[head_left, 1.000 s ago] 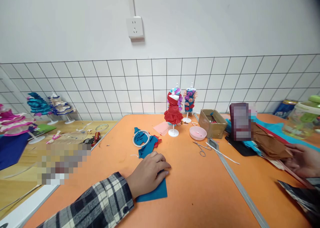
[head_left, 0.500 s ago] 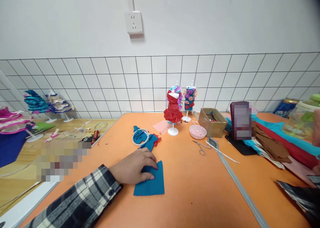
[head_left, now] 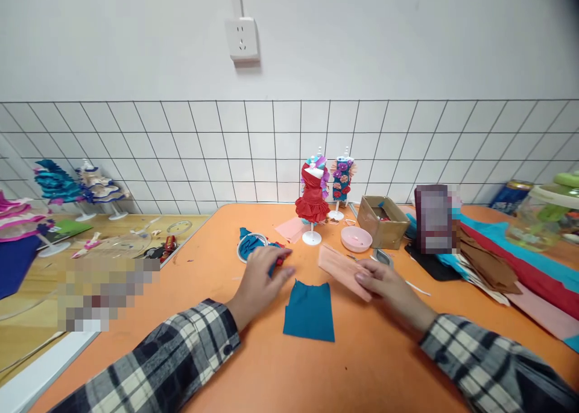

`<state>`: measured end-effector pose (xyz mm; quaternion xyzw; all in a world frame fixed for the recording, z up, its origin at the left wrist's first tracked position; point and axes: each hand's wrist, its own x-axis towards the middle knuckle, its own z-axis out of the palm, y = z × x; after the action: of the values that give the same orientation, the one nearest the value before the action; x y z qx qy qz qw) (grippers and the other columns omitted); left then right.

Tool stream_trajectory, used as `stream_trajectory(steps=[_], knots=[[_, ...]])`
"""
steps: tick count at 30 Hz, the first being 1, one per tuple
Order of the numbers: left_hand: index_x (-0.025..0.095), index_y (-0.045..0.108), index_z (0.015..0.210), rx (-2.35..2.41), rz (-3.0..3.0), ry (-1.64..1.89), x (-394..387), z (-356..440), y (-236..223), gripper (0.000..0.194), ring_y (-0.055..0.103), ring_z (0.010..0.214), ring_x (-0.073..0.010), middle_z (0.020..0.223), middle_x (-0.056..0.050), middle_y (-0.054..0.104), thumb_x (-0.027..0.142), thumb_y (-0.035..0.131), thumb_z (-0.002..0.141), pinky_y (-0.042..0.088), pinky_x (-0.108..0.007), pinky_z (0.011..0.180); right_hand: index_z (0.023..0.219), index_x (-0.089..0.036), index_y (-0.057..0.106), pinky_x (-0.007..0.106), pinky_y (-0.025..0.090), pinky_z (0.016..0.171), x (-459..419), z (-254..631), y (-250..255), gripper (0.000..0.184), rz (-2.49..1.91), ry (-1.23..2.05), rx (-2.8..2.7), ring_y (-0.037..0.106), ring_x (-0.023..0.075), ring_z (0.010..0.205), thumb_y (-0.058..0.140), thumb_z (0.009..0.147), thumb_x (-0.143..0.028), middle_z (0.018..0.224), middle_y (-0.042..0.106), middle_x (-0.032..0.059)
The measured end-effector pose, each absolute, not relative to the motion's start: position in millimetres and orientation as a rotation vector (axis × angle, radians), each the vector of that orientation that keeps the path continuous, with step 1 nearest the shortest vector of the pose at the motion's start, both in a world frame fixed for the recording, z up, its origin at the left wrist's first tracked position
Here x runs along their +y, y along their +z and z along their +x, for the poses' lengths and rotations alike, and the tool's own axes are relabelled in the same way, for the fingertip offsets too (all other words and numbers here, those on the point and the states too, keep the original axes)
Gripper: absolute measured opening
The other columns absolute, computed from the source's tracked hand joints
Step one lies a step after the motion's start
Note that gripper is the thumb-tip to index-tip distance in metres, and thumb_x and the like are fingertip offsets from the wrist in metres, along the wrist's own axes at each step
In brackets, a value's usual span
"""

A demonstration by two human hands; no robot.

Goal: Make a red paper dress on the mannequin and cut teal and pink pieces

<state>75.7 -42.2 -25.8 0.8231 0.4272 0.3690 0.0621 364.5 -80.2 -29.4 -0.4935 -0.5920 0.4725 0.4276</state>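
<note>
My right hand (head_left: 384, 283) grips a folded piece of peach fabric (head_left: 339, 268) by its right end, thumb on top, raised a little over the table. A teal fabric piece (head_left: 309, 313) lies flat in front of me, between my two hands. My left hand (head_left: 262, 280) is to the left of it, slightly blurred, with thumb and fingers apart and nothing seen in them. Just behind the left fingers are a white hoop (head_left: 240, 253) and teal scraps (head_left: 246, 234), partly covered by that hand.
Beyond, a small dress form in a red dress (head_left: 313, 205) stands by a pink bowl (head_left: 356, 239) and a cardboard box (head_left: 384, 223). Fabric strips (head_left: 534, 268) and a lidded plastic jar (head_left: 543, 220) are on the right. More dress forms (head_left: 102, 187) stand far left.
My right hand has come in from the right edge with the peach fabric. My left hand has left the teal piece, which now lies further right. The scissors are now mostly hidden.
</note>
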Motion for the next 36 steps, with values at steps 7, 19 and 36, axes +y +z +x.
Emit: stream_trajectory(steps=[7, 19, 36], knots=[[0.024, 0.062, 0.077, 0.807, 2.872, 1.082, -58, 46, -25, 0.032, 0.054, 0.068, -0.0199, 0.068, -0.004, 0.061, 0.044, 0.042, 0.094, 0.043, -0.038, 0.070, 0.084, -0.018, 0.062, 0.027, 0.041, 0.068, -48, 322, -31, 0.020, -1.290, 1.019, -1.976, 0.058, 0.0180, 0.077, 0.050, 0.078, -0.033, 0.082, 0.064, 0.0020], [0.023, 0.066, 0.097, 0.793, 3.142, 0.244, -62, 78, -21, 0.023, 0.058, 0.077, -0.0202, 0.082, -0.005, 0.066, 0.031, 0.044, 0.097, 0.041, -0.036, 0.072, 0.096, -0.021, 0.066, 0.030, 0.037, 0.074, -37, 334, -42, 0.024, -1.607, 0.551, -2.164, 0.061, 0.0235, 0.091, 0.047, 0.085, -0.027, 0.095, 0.070, 0.0062], [0.022, 0.057, 0.122, 0.878, 2.806, 0.407, -63, 75, -23, 0.029, 0.062, 0.101, -0.0224, 0.110, -0.006, 0.069, 0.030, 0.041, 0.099, 0.044, -0.038, 0.092, 0.104, -0.023, 0.063, 0.029, 0.033, 0.070, -48, 325, -36, 0.023, -1.672, 0.317, -2.299, 0.061, 0.0209, 0.094, 0.051, 0.087, -0.031, 0.104, 0.069, 0.0046]])
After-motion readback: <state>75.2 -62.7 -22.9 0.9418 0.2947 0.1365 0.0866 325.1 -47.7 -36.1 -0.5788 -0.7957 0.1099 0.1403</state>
